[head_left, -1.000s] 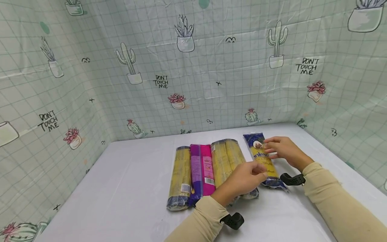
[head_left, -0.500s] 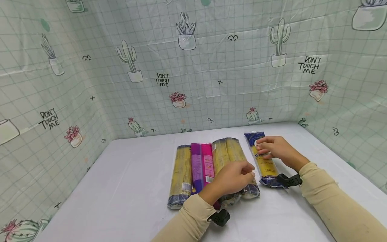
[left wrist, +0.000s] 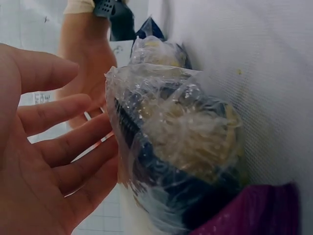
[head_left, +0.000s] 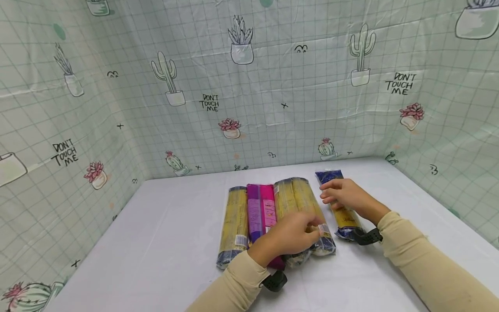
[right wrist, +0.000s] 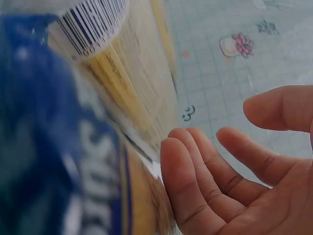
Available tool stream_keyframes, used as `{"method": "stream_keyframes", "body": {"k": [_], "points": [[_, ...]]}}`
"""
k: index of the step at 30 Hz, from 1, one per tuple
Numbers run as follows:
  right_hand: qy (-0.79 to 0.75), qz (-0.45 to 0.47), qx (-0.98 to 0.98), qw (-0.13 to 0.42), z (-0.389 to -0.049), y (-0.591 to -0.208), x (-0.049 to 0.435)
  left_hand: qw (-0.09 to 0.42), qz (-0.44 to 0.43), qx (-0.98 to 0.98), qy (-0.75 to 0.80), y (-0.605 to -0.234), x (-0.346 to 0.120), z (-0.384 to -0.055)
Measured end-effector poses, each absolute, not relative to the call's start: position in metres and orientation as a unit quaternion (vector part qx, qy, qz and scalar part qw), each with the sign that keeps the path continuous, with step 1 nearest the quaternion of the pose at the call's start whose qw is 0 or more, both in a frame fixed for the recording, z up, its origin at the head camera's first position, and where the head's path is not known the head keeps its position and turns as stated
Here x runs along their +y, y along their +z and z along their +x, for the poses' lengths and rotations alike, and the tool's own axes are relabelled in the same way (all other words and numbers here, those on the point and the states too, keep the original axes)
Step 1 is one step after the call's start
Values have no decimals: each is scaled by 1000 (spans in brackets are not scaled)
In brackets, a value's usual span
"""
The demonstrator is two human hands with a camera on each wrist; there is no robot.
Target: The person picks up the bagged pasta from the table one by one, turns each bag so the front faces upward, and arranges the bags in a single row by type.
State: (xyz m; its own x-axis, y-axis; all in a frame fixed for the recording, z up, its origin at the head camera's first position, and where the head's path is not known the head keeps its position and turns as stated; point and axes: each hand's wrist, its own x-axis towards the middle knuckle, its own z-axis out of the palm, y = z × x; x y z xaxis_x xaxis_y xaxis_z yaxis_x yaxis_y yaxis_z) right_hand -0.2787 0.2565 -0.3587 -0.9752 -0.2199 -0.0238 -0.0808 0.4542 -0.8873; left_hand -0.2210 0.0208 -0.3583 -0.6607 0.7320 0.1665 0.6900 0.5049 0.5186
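Several spaghetti packs lie on the white table. My left hand (head_left: 293,233) is over two yellow packs, the nearer-left one (head_left: 283,197) and the one beside it (head_left: 306,195). In the left wrist view its spread fingers (left wrist: 80,142) are beside the clear-wrapped end of a pack (left wrist: 181,132); contact cannot be told. My right hand (head_left: 348,198) is over the blue-and-yellow spaghetti pack (head_left: 346,218) at the right, covering its middle. In the right wrist view the fingers (right wrist: 183,181) are loosely bent beside the blue pack end (right wrist: 49,127), with nothing gripped.
Left of the paired packs lie a purple-and-pink pack (head_left: 254,208) and another yellow pack (head_left: 234,216), side by side. A gap separates the rightmost pack from the row. A cactus-print sheet (head_left: 187,138) rises behind the table (head_left: 163,242).
My left hand has moved left, from beside the rightmost pack to over the paired yellow packs. My right hand has shifted left across the rightmost pack. The packs stay about where they were.
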Motion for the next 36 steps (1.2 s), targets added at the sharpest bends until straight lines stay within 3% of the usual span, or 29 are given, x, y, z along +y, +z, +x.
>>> {"method": "stream_keyframes", "body": {"k": [22, 36], "points": [[-484, -121, 863, 82, -271, -363, 235, 34, 414, 905, 93, -361, 18, -215], [-471, -117, 869, 92, -271, -363, 234, -15, 405, 914, 4, -368, 24, -206]]}}
